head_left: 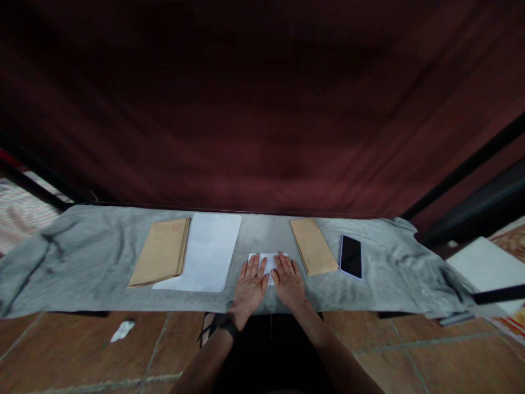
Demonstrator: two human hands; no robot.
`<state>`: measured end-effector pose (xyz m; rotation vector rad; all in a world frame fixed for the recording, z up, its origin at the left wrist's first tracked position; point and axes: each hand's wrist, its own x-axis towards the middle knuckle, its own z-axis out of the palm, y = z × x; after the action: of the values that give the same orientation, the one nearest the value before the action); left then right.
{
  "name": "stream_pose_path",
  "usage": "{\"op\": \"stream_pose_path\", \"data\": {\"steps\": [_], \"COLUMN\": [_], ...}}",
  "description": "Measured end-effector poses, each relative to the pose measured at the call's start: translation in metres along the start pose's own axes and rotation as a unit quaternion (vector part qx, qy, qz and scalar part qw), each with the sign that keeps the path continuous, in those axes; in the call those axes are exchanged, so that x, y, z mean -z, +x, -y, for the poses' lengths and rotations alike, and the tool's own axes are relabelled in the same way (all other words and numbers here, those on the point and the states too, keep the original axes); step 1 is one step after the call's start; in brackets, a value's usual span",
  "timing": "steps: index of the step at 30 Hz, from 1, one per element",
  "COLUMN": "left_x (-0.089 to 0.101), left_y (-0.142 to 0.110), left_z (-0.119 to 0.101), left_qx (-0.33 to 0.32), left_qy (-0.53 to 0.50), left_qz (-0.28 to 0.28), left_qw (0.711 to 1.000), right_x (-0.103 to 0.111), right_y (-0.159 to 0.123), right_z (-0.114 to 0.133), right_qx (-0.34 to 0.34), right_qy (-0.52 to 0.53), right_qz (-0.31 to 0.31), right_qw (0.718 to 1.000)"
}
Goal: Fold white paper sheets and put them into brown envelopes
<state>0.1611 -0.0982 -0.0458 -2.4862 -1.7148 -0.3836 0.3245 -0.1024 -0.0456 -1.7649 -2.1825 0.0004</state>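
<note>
A small white sheet of paper (269, 264) lies on the grey cloth near the table's front edge. My left hand (250, 284) rests flat on its left part, fingers stretched forward. On the right part my right hand (289, 282) lies flat as well, fingers slightly apart. Both palms cover much of the sheet, and its middle shows between the thumbs. Left of my hands is a large white sheet (213, 249), partly under a stack of brown envelopes (159, 251). To the right, a smaller stack of brown envelopes (314, 246) lies at a slant.
A phone (351, 256) with a dark screen lies right of the smaller stack. Grey cloth (98, 241) covers the narrow table. A dark red curtain (262, 137) hangs behind it. Crumpled white paper (122, 330) lies on the tiled floor, and a white board (488, 265) stands at the right.
</note>
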Motion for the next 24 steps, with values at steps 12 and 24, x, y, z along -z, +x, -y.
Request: {"op": "stream_pose_path", "data": {"steps": [12, 24], "left_x": [-0.0031, 0.0012], "left_y": [0.0013, 0.0018], "left_z": [-0.0054, -0.0092], "left_qx": [0.068, 0.152], "left_qy": [-0.003, -0.004], "left_qz": [-0.001, 0.004], "left_qw": [0.998, 0.988], "right_x": [-0.0009, -0.0063], "right_y": [0.001, 0.0005], "right_z": [0.0015, 0.0009], "right_qx": [-0.023, -0.025], "right_qy": [-0.02, -0.024], "right_qz": [0.01, -0.011], "right_qw": [0.999, 0.999]}}
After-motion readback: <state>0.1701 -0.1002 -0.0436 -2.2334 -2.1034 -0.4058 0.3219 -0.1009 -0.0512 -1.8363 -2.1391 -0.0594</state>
